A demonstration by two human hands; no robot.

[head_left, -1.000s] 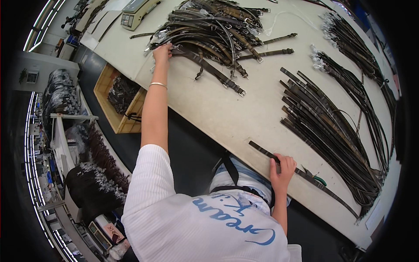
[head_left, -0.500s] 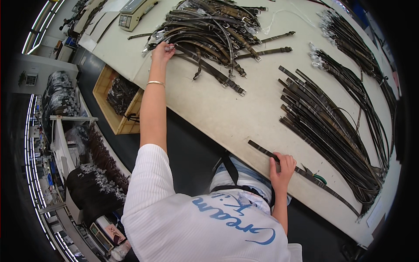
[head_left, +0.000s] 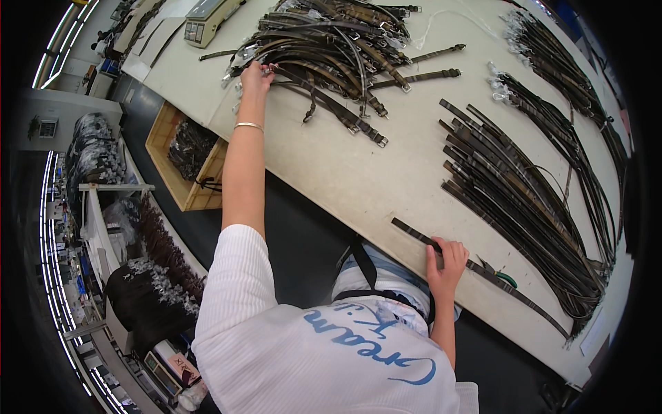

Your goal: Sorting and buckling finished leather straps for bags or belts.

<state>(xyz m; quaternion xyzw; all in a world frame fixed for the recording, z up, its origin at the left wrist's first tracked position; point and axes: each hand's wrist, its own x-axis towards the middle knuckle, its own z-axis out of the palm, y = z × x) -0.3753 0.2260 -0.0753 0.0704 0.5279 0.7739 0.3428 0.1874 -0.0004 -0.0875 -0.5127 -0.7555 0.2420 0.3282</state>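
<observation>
My left hand reaches to the near left end of a heap of dark belts with metal buckles. Its fingers are closed in a pinch; a small shiny piece shows at the fingertips, but I cannot make out what it is. By the table's near edge, my right hand grips a dark patterned belt strap between thumb and fingers. One end of that strap sticks out to the left of the hand, and the rest runs off to the lower right. Green-handled snips lie beside it.
Long rows of belt straps lie on the right of the white table. More belt bundles with plastic-wrapped ends lie beyond. A scale stands at the far left. Below the table's left edge is a yellow crate holding dark items.
My left hand has moved slightly up and left at the heap's edge, its fingers still closed. My right hand keeps its grip on the strap in the same place.
</observation>
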